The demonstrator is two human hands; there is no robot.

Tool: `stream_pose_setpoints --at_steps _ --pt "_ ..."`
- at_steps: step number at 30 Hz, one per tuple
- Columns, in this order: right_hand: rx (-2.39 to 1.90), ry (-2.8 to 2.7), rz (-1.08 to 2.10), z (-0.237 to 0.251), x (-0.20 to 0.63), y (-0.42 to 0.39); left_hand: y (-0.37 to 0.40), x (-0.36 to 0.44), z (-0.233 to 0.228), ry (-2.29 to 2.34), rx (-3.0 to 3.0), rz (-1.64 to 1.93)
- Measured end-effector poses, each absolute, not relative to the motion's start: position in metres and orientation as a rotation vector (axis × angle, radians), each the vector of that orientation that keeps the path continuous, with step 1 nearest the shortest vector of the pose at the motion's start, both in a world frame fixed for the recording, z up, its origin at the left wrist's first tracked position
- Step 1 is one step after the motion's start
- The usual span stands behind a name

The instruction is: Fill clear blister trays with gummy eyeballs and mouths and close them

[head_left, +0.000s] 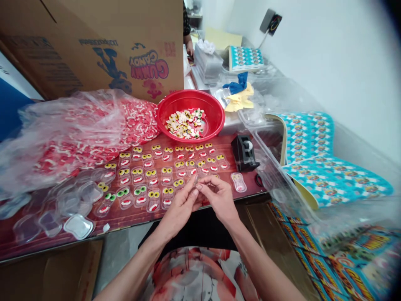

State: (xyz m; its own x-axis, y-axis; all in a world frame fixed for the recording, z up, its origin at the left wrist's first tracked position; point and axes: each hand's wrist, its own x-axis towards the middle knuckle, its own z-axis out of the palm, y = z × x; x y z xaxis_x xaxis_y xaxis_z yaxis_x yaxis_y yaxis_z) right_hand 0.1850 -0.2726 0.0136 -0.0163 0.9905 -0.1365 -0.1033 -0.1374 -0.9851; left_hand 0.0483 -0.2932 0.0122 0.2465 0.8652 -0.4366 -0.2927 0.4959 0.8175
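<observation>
My left hand [184, 195] and my right hand [219, 196] meet over the table's front edge, fingertips pinched together. What they hold, if anything, is hidden or too small to name. Beyond and left of them lie rows of small clear plastic trays [138, 175], each with a pair of yellow or green candy eyes and a red-and-white candy mouth. Behind the rows stands a red basin [216, 125] with loose candy eyes [184, 123] inside. Empty clear trays [78, 226] overlap at the left. One closed-looking clear pack [239, 182] lies right of my hands.
A large plastic bag of red-and-white candy mouths [94, 129] slumps at left before a cardboard box [125, 46]. A black tape dispenser [244, 154] stands at right. Beyond it, a clear bin [266, 146] holds blue printed sheets [308, 138]. Another person's hand [189, 48] shows behind the box.
</observation>
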Motion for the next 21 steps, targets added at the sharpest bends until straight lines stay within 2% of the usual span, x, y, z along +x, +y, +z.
stream_pose_setpoints --at_steps 7,21 --pt "-1.221 -0.987 1.459 0.0073 0.1834 -0.2736 -0.294 0.0494 0.0141 1.027 0.645 0.894" --pt "-1.235 -1.014 1.423 0.0085 0.1815 -0.2722 -0.2941 0.0486 0.0096 1.026 0.649 0.924"
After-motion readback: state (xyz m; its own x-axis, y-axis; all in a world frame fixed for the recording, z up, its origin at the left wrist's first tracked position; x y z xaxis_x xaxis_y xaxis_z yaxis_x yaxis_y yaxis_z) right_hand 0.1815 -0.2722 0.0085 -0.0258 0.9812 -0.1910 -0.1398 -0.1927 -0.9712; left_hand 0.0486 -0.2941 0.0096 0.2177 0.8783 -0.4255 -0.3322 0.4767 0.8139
